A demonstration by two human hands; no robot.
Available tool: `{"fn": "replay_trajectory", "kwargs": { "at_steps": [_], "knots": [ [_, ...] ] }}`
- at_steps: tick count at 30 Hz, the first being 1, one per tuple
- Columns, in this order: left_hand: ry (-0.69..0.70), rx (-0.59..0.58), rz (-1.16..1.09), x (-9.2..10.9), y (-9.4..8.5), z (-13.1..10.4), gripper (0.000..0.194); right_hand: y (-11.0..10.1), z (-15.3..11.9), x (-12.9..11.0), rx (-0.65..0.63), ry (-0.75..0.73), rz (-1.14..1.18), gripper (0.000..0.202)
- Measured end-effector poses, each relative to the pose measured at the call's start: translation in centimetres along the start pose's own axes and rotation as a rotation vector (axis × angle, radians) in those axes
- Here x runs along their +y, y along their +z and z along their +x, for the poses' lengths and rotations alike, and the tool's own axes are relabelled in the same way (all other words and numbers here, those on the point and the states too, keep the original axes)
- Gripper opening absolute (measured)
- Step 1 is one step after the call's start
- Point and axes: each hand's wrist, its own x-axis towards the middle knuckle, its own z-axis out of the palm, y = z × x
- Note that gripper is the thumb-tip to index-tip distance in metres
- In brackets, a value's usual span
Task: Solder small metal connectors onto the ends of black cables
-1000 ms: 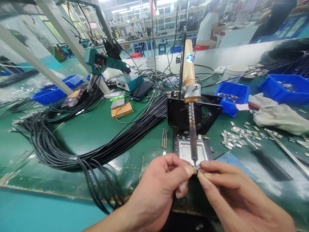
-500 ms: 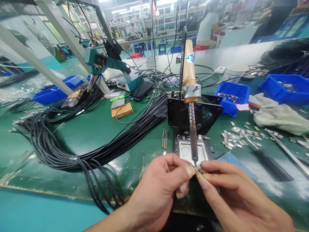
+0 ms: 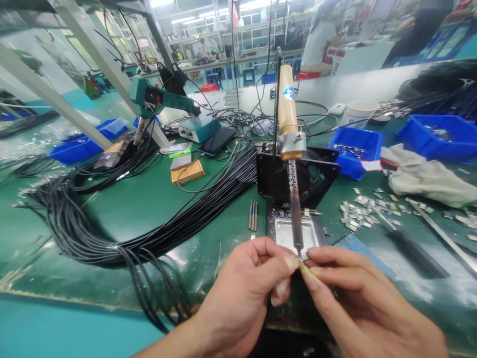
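A soldering iron (image 3: 288, 107) with a wooden handle is clamped tip-down in a stand, and its tip reaches my fingertips. Right beside the tip, my right hand (image 3: 354, 293) pinches a small silvery metal connector (image 3: 304, 255) between thumb and fingers. My left hand (image 3: 249, 283) is closed in a pinch against the same spot, thumb on bent forefinger; what it grips is hidden by the fingers. Behind the hands lies a shallow metal tray (image 3: 289, 229) on a dark base, with a black fan frame (image 3: 276, 176) standing behind it.
A thick bundle of black cables (image 3: 156, 238) curves over the green table to the left. Several small metal connectors (image 3: 357, 214) lie scattered at right, near a screwdriver with a dark handle (image 3: 419, 253). Blue bins (image 3: 357, 149), a pale glove (image 3: 428, 181) and a green heat-gun-like tool (image 3: 160, 97) stand farther back.
The whole view has shifted slightly. Both hands keep their pinch at the iron's tip, with no clear movement against it.
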Motion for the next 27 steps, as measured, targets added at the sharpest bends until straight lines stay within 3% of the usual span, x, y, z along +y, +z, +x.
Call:
{"fn": "replay_trajectory", "kwargs": {
  "at_steps": [21, 27],
  "knots": [
    [0.004, -0.012, 0.019, 0.1, -0.04, 0.01, 0.023, 0.1, 0.19, 0.33, -0.021, -0.047, -0.019, 0.011],
    [-0.003, -0.015, 0.029, -0.14, -0.27, 0.03, 0.021, 0.14, 0.3, -0.12, 0.011, 0.077, 0.02, 0.01]
  ]
}}
